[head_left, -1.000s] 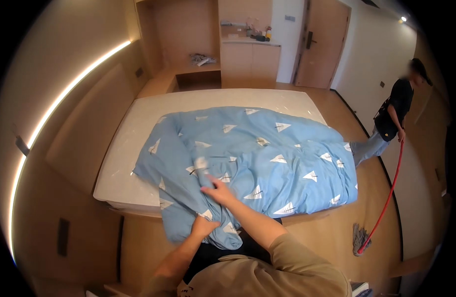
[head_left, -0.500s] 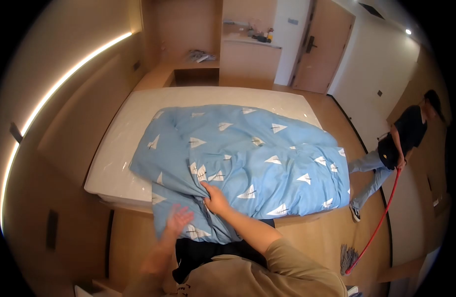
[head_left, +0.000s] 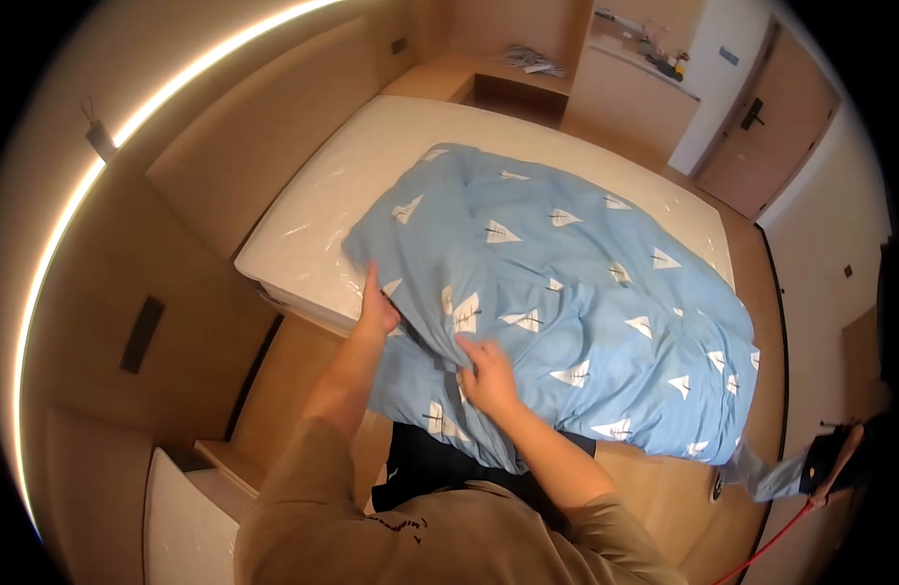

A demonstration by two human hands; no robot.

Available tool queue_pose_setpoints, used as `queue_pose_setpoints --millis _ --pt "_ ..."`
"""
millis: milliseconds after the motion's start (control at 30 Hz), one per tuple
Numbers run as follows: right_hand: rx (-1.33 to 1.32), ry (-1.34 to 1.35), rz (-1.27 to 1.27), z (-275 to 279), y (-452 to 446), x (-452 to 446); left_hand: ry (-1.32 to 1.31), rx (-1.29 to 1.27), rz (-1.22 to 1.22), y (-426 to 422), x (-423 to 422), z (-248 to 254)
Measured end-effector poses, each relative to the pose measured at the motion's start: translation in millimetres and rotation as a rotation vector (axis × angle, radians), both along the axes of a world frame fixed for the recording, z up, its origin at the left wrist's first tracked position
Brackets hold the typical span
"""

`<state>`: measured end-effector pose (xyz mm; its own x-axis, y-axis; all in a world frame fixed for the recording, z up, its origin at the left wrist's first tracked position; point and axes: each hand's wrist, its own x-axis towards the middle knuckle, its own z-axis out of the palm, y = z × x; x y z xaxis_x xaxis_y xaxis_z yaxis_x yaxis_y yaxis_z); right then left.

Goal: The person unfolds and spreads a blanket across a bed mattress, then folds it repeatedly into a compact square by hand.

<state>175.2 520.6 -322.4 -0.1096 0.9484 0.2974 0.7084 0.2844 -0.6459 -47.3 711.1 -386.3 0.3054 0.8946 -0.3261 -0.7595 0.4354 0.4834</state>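
A blue duvet (head_left: pixel 586 292) printed with white triangular tree shapes lies rumpled over a mattress, and its near edge hangs down in front of my body. Folds of the cloth are bunched in my right hand (head_left: pixel 490 380), whose fingers are closed near the middle of the near side. My left hand (head_left: pixel 379 307) is at the duvet's left edge, touching the cloth with a finger stretched upward. Part of that hand is hidden by the fabric.
The white mattress (head_left: pixel 313 229) looks plastic-wrapped and shows on the far and left sides. A co-worker's hand at the lower right holds a red pole (head_left: pixel 776 541). A padded headboard (head_left: pixel 264 136) lines the left wall. Beyond the bed are a cabinet (head_left: pixel 630 97) and a door (head_left: pixel 776 117).
My left hand has moved from open air up to the duvet's left edge. My right hand keeps hold of the cloth. The view has swung left and down; the co-worker appears lower.
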Motion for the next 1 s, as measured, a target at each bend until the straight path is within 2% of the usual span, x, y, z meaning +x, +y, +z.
queue_pose_setpoints --millis 167,267,300,367,500,533,567,600,633,733,767,867,900,933,967,1000 --pt "-0.003 -0.010 0.116 -17 3 -15 0.091 -0.064 0.142 57 -9 -16" --pt "-0.088 0.026 0.158 -28 22 -18 0.202 0.118 0.063 127 -39 -50" --pt "-0.125 0.051 0.160 -30 31 -22 0.283 0.010 0.069 147 -47 -41" --pt "-0.152 0.111 0.169 -29 55 -34 0.547 0.008 0.100 183 -59 -5" --pt "-0.218 0.252 0.273 -4 122 -96 0.766 0.101 0.034 245 -96 118" --pt "-0.263 0.336 0.322 12 141 -118 0.775 0.244 0.105 248 -95 163" --pt "-0.305 0.423 0.366 31 163 -142 0.889 0.340 0.178 259 -100 201" --pt "-0.383 0.496 0.435 49 186 -165 1.023 0.333 0.147 271 -112 235" --pt "-0.461 0.571 0.502 64 209 -190 1.158 0.327 0.113 286 -129 260" --pt "-0.435 0.797 0.608 87 257 -258 1.201 0.555 -0.023 336 -184 289" --pt "-0.482 0.775 0.693 85 272 -266 1.348 0.565 -0.023 353 -200 286" --pt "-0.711 0.662 0.873 57 313 -271 1.867 0.805 0.343 404 -268 206" --pt "-0.840 0.593 0.883 46 324 -254 2.181 0.520 0.403 397 -267 193" --pt "-0.903 0.687 0.782 11 327 -234 2.466 0.185 0.451 377 -262 180" --pt "-0.972 0.775 0.674 -28 326 -208 2.433 0.245 0.381 361 -267 144" --pt "-0.956 0.444 0.460 -32 330 -177 2.394 0.292 0.313 337 -273 99"
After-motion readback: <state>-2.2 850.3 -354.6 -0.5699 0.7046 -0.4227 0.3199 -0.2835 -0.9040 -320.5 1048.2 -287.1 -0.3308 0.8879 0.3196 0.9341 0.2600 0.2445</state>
